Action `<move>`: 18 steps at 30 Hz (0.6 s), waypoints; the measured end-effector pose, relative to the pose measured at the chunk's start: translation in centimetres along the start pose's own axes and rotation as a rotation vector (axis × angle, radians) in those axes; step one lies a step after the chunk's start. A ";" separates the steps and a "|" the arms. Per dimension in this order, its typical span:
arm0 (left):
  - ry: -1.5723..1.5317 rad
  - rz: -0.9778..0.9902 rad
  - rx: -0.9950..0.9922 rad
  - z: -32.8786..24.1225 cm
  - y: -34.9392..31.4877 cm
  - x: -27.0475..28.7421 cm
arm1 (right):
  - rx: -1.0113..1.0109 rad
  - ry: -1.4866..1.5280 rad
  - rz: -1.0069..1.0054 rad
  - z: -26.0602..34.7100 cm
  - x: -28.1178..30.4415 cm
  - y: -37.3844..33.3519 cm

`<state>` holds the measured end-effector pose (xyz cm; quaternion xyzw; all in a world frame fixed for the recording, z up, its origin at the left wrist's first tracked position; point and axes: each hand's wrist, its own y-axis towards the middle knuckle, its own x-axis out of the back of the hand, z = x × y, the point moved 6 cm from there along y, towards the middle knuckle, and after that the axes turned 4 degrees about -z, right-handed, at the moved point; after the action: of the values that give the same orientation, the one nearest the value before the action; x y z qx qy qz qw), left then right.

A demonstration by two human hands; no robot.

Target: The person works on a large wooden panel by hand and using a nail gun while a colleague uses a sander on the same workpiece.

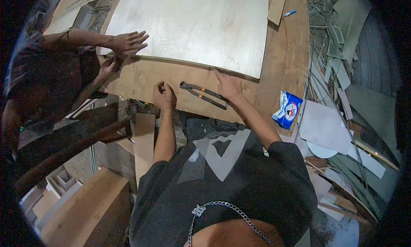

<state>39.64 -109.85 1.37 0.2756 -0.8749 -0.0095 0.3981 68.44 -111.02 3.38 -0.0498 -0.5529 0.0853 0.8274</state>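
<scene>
A large pale board (192,28) lies on the wooden workbench (282,71). My right hand (230,86) is at its near edge, with the index finger stretched out and touching the edge. My left hand (164,96) is raised over the bench's near edge, its fingers curled in; what they hold, if anything, is too small to make out. Between my hands lies a pair of end-cutting pincers (205,95) with dark handles and orange bands. At the left, another person rests one hand (130,43) flat on the board and has the other hand (108,68) at its near-left corner.
A blue and white packet (287,110) sits at the bench's right front corner. A blue pen (290,13) and a narrow wood strip (277,7) lie at the far right. Offcuts and sheet scraps (327,122) cover the floor to the right. Wooden planks (85,204) stand at lower left.
</scene>
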 end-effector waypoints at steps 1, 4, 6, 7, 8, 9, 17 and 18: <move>0.003 -0.001 -0.010 -0.7 0.0 0.2 | 0.005 -0.004 0.002 0.0 0.1 0.0; -0.042 0.005 0.001 -0.7 0.0 0.0 | 0.039 -0.051 -0.042 0.3 0.3 0.0; -0.092 0.009 0.021 0.0 0.0 -0.3 | 0.039 0.031 -0.101 0.6 0.3 0.3; -0.081 -0.011 -0.004 -0.3 0.1 -0.1 | 0.049 0.030 -0.101 0.9 0.4 0.5; -0.069 -0.030 -0.028 -0.5 0.1 0.1 | 0.055 0.042 -0.099 1.2 0.5 0.6; -0.068 -0.040 -0.024 -0.5 0.1 0.3 | 0.062 0.054 -0.097 1.5 0.5 0.8; -0.011 0.016 0.039 -1.1 0.0 0.5 | 0.112 0.001 -0.036 4.9 0.4 3.0; -0.012 0.005 0.048 -0.9 0.1 0.6 | 0.101 -0.001 -0.020 5.3 0.2 3.4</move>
<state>39.97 -109.85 2.42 0.2826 -0.8781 0.0108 0.3860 63.37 -107.69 5.01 -0.0023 -0.5488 0.1048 0.8293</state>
